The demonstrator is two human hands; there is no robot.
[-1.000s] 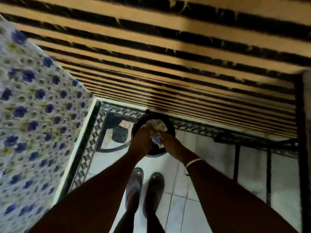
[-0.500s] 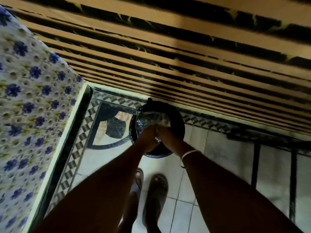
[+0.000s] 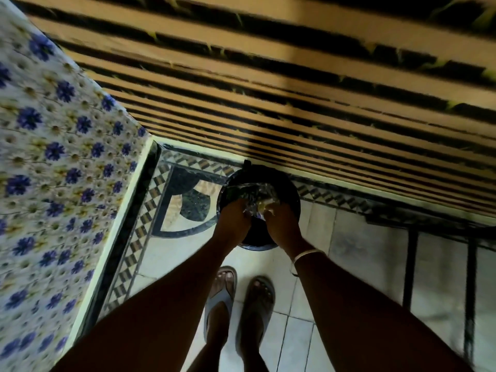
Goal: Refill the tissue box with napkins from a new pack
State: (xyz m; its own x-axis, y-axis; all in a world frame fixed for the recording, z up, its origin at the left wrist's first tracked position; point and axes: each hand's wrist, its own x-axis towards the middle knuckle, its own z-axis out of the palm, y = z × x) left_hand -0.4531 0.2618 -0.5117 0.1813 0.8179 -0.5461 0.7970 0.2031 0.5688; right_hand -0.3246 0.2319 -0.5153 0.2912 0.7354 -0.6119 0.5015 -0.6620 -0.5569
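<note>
Plastic wrapper (image 3: pixel 251 193) (crumpled) — over bin (image 3: pixel 288 189)

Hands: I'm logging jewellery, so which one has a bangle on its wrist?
The right hand: a thin pale bangle circles its wrist. The left hand has a bare wrist.

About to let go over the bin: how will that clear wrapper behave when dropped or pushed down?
The wrapper looks crumpled and glinting between the left hand and right hand, so probably thin, floppy film. Likely very light, so it may drift or spring back up in the bin. Probably slippery.
</note>
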